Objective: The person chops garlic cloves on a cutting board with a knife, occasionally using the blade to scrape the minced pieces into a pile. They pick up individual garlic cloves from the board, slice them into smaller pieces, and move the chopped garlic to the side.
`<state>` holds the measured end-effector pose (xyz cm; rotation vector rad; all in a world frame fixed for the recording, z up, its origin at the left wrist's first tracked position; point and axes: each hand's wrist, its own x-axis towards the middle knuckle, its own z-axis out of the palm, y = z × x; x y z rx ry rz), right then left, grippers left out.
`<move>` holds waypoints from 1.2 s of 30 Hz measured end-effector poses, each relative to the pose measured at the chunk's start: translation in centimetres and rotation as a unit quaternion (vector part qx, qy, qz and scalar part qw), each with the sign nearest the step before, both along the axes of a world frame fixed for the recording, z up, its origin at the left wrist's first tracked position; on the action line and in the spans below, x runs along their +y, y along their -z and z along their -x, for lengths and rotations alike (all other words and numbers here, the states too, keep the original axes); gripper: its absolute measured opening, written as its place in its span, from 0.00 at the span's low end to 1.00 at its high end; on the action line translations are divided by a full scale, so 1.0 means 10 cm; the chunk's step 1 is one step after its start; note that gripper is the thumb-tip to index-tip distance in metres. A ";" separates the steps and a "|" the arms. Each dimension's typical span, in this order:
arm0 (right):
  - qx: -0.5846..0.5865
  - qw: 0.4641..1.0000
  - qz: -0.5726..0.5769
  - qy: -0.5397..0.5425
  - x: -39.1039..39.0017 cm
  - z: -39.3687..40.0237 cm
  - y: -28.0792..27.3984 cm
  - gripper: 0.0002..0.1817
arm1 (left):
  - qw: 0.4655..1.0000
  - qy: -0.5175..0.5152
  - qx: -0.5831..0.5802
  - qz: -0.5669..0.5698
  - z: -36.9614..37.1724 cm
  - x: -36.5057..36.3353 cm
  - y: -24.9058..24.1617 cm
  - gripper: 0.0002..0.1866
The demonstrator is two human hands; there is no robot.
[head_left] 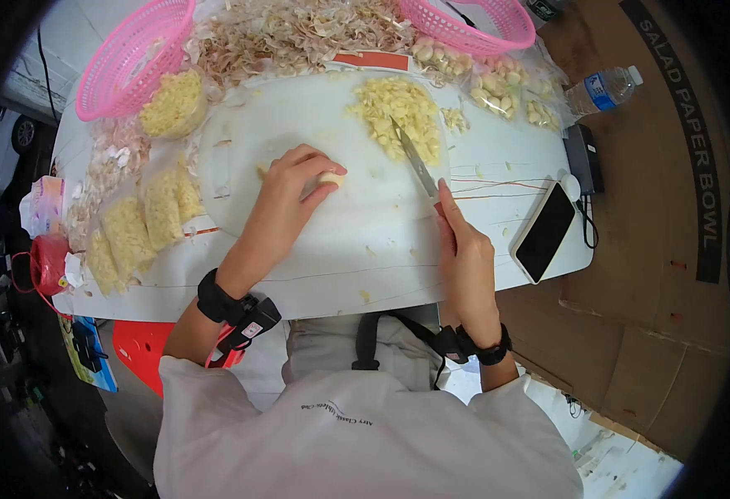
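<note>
Between the thumb and fingers of my left hand (296, 180) is a pale garlic clove (330, 178), low over the white cutting board (298, 108). My right hand (463, 249) is wrapped round the handle of a knife (415, 158). The blade points up and to the left, its tip at a pile of chopped garlic (396, 112) on the board's right side.
Garlic skins (273, 37) cover the table's back. Pink baskets (123, 71) stand at both back corners. Bags of chopped garlic (128, 224) lie left; bags of cloves (496, 90), a bottle (604, 90) and a phone (543, 231) are right, beside a large cardboard box (631, 208).
</note>
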<state>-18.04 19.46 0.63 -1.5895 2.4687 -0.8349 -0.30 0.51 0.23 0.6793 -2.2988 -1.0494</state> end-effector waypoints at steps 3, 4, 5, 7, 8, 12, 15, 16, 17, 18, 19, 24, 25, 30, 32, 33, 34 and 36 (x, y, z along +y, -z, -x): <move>-0.010 0.995 0.101 0.022 -0.02 0.00 0.00 0.30 | 1.000 0.004 0.004 -0.010 0.00 -0.02 0.01 0.11; -0.009 0.995 0.100 0.021 -0.01 0.00 0.00 0.30 | 1.000 0.002 0.006 -0.011 0.00 -0.01 0.01 0.12; -0.020 0.997 0.068 0.029 -0.01 -0.01 0.00 0.30 | 1.000 0.001 0.009 -0.012 0.00 0.00 0.01 0.12; -0.030 0.998 0.039 0.036 -0.03 0.00 0.03 0.29 | 1.000 0.002 0.005 -0.006 0.01 -0.02 0.01 0.11; -0.023 0.998 0.045 0.031 -0.03 0.00 0.05 0.30 | 1.000 0.003 -0.001 -0.003 0.01 -0.02 0.01 0.11; 0.005 0.999 0.031 0.020 -0.05 0.00 0.06 0.31 | 1.000 -0.003 -0.004 -0.002 0.01 -0.01 0.01 0.11; 0.027 0.999 -0.022 0.035 -0.05 -0.03 0.07 0.33 | 1.000 -0.002 -0.011 0.004 0.01 -0.01 0.01 0.11; 0.027 0.999 -0.023 0.035 -0.06 -0.04 0.07 0.33 | 1.000 -0.002 -0.015 0.006 0.01 0.00 0.00 0.11; 0.040 0.998 -0.037 0.041 -0.07 -0.07 0.08 0.34 | 1.000 -0.002 -0.018 0.009 0.01 0.00 0.00 0.11; 0.052 0.996 -0.051 0.047 -0.08 -0.09 0.09 0.35 | 1.000 -0.002 -0.019 0.009 0.00 -0.01 0.00 0.11; 0.051 0.996 -0.051 0.048 -0.08 -0.09 0.12 0.35 | 1.000 -0.004 -0.020 0.014 0.00 0.00 0.02 0.11; 0.032 0.999 -0.032 0.027 -0.06 -0.02 0.14 0.35 | 0.999 -0.003 -0.030 0.037 -0.01 0.01 0.00 0.10; 0.034 0.999 -0.029 0.025 -0.06 0.03 0.12 0.35 | 0.999 -0.002 -0.026 0.038 -0.01 0.00 0.01 0.11; -0.086 0.993 0.074 0.035 -0.02 -0.03 -0.09 0.28 | 1.000 -0.015 0.001 -0.007 -0.01 0.00 -0.02 0.12; -0.089 0.991 0.097 0.036 0.01 -0.10 -0.09 0.28 | 0.999 -0.019 0.033 -0.012 0.00 0.00 -0.01 0.13; -0.106 0.991 0.069 0.036 0.03 -0.15 -0.09 0.29 | 0.999 -0.025 0.030 -0.010 -0.01 0.01 -0.02 0.13; -0.121 0.991 0.042 0.037 0.04 -0.19 -0.09 0.29 | 0.999 -0.031 0.025 -0.004 0.00 0.02 -0.03 0.14; -0.127 0.991 0.043 0.019 0.04 -0.30 -0.11 0.29 | 0.999 -0.040 0.018 0.000 -0.02 0.02 -0.02 0.14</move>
